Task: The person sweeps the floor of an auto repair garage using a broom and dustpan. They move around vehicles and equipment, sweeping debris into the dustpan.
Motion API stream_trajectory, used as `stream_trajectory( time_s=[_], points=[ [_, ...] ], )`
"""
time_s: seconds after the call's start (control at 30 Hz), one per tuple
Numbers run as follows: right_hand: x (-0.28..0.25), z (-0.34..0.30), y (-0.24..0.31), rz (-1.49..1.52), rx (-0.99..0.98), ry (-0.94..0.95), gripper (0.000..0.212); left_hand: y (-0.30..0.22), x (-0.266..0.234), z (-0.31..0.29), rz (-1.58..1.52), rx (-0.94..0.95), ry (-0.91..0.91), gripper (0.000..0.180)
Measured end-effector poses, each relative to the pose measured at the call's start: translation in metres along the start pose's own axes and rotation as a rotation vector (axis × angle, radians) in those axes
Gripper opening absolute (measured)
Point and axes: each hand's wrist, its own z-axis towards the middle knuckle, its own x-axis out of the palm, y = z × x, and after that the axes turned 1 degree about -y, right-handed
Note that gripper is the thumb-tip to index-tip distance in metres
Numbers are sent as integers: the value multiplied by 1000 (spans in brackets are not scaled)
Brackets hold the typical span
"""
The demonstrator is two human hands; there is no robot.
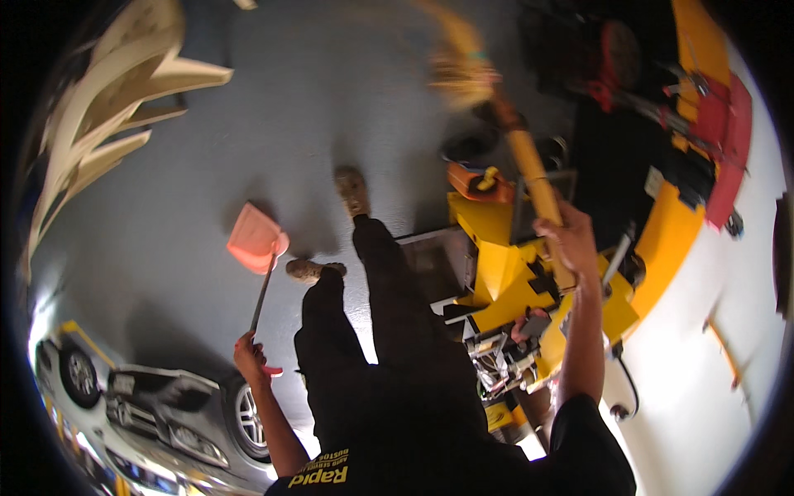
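Observation:
My left hand (251,355) grips the top of a thin long handle that runs down to a pink dustpan (256,238) hanging just above the grey floor, left of my feet. My right hand (569,241) is closed around the yellow stick of a broom (529,161); its straw head (463,78) is blurred and swings over the floor ahead of me. My dark trousers and two brown shoes (351,190) fill the middle of the view.
Yellow workshop machinery (496,273) with black parts stands right beside my right leg. Pale car body panels (107,107) lie at the upper left. A silver car (165,422) sits at the lower left. A white wall (703,372) curves along the right.

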Motion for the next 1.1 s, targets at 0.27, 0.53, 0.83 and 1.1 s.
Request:
stream_trajectory(
  time_s=[0.27,0.53,0.83,1.1],
  points=[
    [194,110,30,302,-26,12,19,-49,2,2,-240,-195,-49,21],
    [506,-43,78,212,-75,794,41,-3,-22,1,-244,-270,-101,24],
    [453,-43,182,-81,-112,959,64,36,-71,-22,-453,-294,-219,28],
    [273,-115,213,-418,-186,421,64,85,-186,-28,-760,-469,-348,46]
  ],
)
